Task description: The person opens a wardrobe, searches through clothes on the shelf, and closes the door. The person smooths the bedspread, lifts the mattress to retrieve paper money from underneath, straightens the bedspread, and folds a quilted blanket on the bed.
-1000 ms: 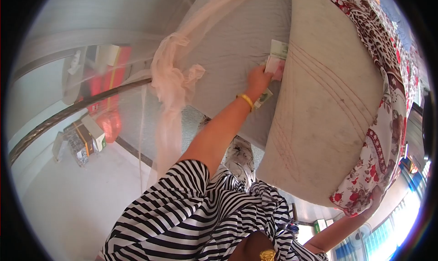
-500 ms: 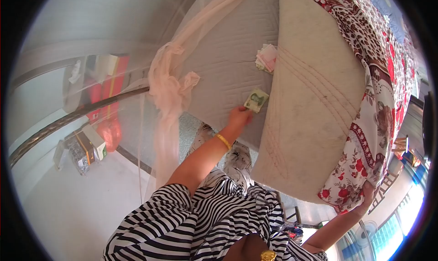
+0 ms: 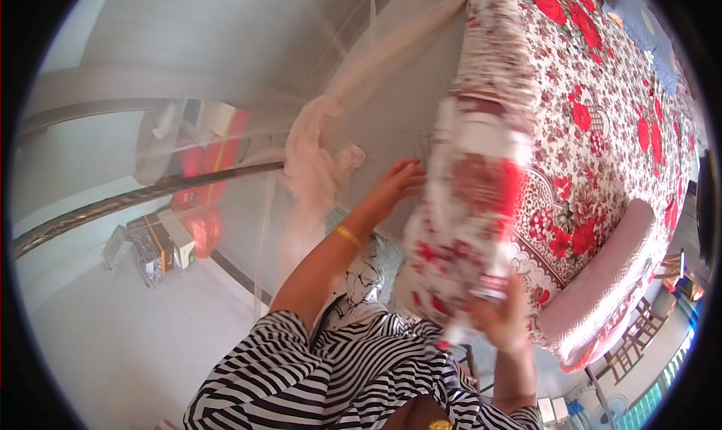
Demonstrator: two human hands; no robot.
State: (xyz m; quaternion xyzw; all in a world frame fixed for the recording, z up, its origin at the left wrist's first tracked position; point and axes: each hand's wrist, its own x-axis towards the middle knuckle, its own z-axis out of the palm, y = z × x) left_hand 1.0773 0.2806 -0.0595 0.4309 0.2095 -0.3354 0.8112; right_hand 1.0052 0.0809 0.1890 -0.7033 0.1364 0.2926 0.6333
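Red-and-white floral cloth, the patterned bed cover (image 3: 579,133), lies to the right of your left hand (image 3: 395,190) and forward of your right hand (image 3: 502,315). Its near border hangs as a long band whose long axis runs away from you, from close to your striped black-and-white top (image 3: 301,373) towards the far end of the bed. Your right hand is the nearer one: it meets the band low down, at the end closest to your body. Blur hides how its fingers close, so you cannot tell whether they grip the cloth or only press on it. Your left hand, with a yellow-gold bangle (image 3: 348,236) at its wrist, has its fingers loosely spread and shows nothing held; its fingertips are just beside the band's left edge, near the plain grey bed layer (image 3: 406,92).

Along the band, the cover is smeared into streaks of white, maroon and bright red, so its folds are hard to read. Farther right it spreads over the bed, sharper, with large red blossoms, small brownish sprigs and a lace-like printed border.
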